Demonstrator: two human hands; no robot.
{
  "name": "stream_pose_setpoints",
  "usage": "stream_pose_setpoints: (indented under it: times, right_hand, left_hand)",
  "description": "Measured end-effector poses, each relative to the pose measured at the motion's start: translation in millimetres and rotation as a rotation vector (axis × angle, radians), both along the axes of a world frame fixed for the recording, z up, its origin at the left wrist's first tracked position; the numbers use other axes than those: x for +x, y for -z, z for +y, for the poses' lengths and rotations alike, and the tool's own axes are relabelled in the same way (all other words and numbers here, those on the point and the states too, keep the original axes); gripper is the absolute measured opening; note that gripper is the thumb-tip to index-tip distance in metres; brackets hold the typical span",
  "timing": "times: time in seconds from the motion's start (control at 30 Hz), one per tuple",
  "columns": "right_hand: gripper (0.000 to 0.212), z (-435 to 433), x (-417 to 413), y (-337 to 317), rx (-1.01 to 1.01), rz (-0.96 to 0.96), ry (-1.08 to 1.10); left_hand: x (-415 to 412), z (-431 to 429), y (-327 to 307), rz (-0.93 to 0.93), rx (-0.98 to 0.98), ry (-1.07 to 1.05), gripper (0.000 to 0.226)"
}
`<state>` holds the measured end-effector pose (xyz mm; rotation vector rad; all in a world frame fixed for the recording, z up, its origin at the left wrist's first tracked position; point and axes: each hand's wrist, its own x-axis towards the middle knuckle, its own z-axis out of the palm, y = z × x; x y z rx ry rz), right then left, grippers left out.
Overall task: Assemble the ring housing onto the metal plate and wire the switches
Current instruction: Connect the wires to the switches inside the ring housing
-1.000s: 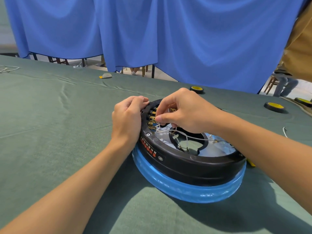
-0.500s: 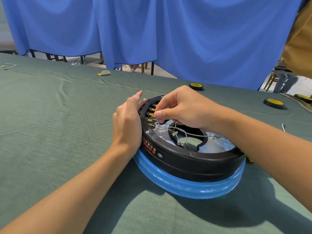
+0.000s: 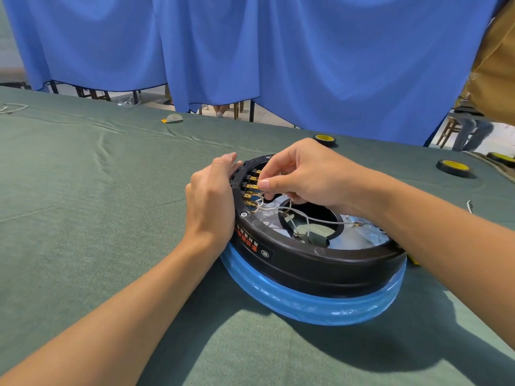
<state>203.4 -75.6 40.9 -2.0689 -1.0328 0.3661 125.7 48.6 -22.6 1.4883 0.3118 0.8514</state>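
Note:
A black ring housing [image 3: 306, 263] sits on a shiny metal plate [image 3: 362, 235] whose rim is wrapped in blue film [image 3: 306, 305]. Brass switch terminals [image 3: 250, 190] line the housing's inner left wall. Thin white wires [image 3: 306, 215] run from them across the central hole. My left hand [image 3: 211, 207] presses flat against the housing's outer left side, fingers straight. My right hand [image 3: 303, 176] reaches over the ring and pinches a white wire end beside the terminals.
Green cloth covers the table [image 3: 83, 204]. Two black-and-yellow tape rolls [image 3: 324, 139] [image 3: 454, 167] lie behind the housing. A small card [image 3: 172, 118] and a loose wire [image 3: 14, 107] lie far left. A blue curtain [image 3: 278, 51] hangs behind; a person [image 3: 496, 65] stands at right.
My left hand's fingers have uncurled from the rim and now lie straight against the housing's side. My right hand stays at the terminals, shifting slightly with the wire.

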Motion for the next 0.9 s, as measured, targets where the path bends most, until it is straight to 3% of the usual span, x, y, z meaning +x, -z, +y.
stream_pose_setpoints:
  times: [0.07, 0.3, 0.47, 0.6, 0.9]
  right_hand:
    - [0.011, 0, 0, 1, 0.006, 0.002, 0.0]
    - [0.01, 3, -4, 0, 0.008, -0.027, 0.014]
    - [0.007, 3, -8, 3, -0.03, -0.256, 0.043]
    - [0.01, 0, -10, 1, -0.002, -0.315, 0.055]
    - [0.014, 3, -15, 0, -0.025, -0.497, 0.022]
  left_hand:
    - [0, 0, -2, 0.011, 0.013, -0.019, 0.032]
    - [-1, 2, 0, -0.011, 0.009, 0.01, 0.034]
    - [-1, 0, -2, -0.011, 0.029, 0.026, 0.033]
    - [1, 0, 0, -0.002, 0.011, -0.014, 0.053]
    - [2, 1, 0, 0.01, 0.007, -0.015, 0.045]
